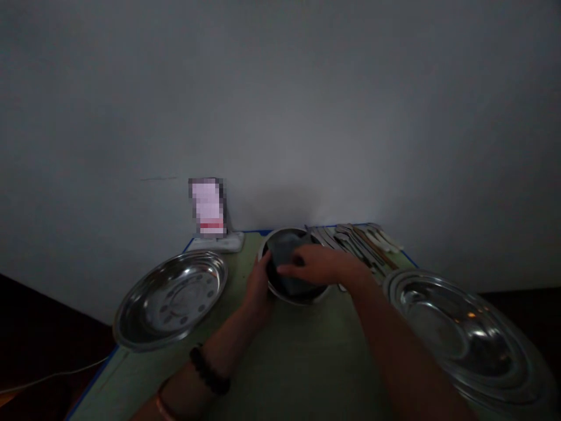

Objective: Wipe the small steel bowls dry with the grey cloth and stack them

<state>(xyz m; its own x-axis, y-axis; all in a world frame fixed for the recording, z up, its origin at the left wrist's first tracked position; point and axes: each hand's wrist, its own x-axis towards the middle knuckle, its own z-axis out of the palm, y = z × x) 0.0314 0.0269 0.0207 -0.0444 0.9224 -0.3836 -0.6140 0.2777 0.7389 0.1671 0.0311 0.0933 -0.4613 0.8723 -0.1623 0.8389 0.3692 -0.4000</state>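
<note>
A round metal bowl (294, 302) is at the far middle of the table, its opening facing me. My left hand (259, 287) is closed on the bowl's left side, thumb at the rim. My right hand (322, 264) reaches over the bowl with its fingers bent onto a dark grey cloth (284, 248), which lies against the bowl's inside. The fingertips are dim and partly hidden by the hand itself. Just right of the bowl, several pieces of cutlery (357, 248) lie side by side, some passing behind my right hand and wrist.
A wide metal basin (170, 298) sits at the left. Stacked metal basins (456, 327) stand at the right, beside my forearm. A blurred-out phone (208, 206) leans on a white stand (219, 241) by the wall (280, 117). The table (307, 362) is pale green with blue edges.
</note>
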